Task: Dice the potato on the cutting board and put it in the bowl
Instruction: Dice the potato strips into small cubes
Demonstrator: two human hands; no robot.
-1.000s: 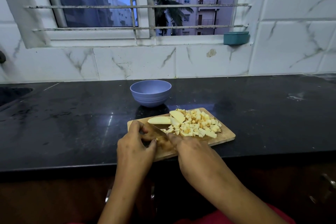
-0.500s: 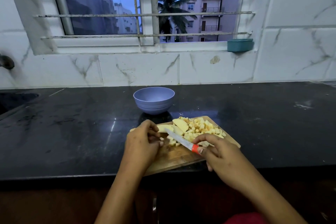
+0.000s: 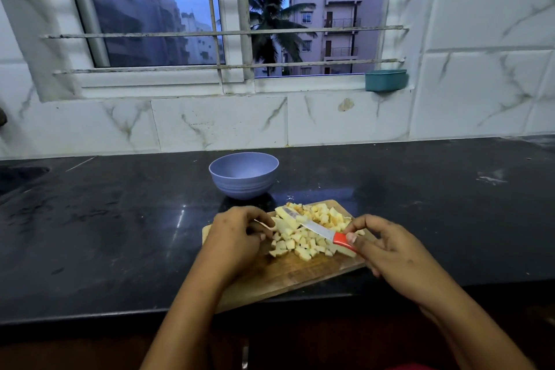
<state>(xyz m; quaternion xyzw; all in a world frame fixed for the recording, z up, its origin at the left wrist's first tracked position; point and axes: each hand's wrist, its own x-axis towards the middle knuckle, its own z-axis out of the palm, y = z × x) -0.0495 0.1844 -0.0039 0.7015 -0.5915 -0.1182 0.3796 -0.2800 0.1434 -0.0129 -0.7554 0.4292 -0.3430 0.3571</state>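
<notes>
1. Head view: your left hand sits at the left end of the cutting board. Its grip is narrow, with the fingertips pinching an uncut potato slice.
2. Your right hand has its grip closed on the red handle of the knife. The thumb and fingers wrap the handle, and the blade points away and to the left, lying across the top of the pile.
3. The diced potato is heaped on the far half of the board, between your two hands. The slice touches the heap's left edge.
4. The board lies at an angle on the dark worktop, with its near corner close to the front edge.
5. The bowl stands upright on the worktop just beyond the board. No potato shows inside it.
6. A teal container rests at the right end of the window ledge.
</notes>
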